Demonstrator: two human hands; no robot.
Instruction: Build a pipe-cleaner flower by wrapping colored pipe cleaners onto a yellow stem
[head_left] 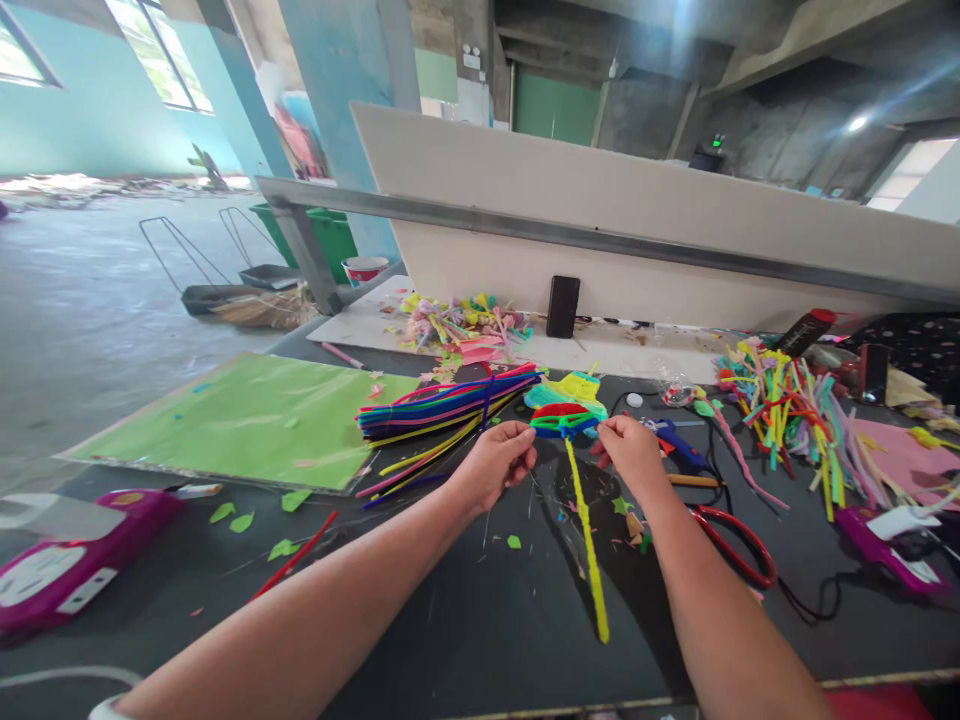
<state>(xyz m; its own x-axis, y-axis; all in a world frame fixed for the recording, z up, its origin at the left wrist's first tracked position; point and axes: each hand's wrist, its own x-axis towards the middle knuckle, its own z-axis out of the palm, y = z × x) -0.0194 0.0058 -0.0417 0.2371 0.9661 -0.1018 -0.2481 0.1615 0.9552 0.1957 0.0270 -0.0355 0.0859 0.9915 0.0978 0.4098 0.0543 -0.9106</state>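
My left hand point(498, 466) pinches the left end of a pipe-cleaner piece point(568, 428) with thumb and index finger. At its right end, the fingertips of my right hand point(634, 462) are closed on the same piece. It has curved red, green and blue bands across the top. A fuzzy yellow stem point(587, 535) hangs from its middle toward me. Just behind it lies a yellow and turquoise fuzzy shape point(574, 386). A bundle of multicoloured pipe cleaners point(442, 408) rests on the dark table point(465, 610), left of my hands.
A green sheet point(225, 415) covers the left of the table; purple devices stand at the left point(97, 550) and right point(889, 550). Red-handled scissors point(739, 548) lie beside my right forearm. Behind, a phone point(562, 307) leans upright, with pipe-cleaner heaps left point(465, 325) and right point(795, 400).
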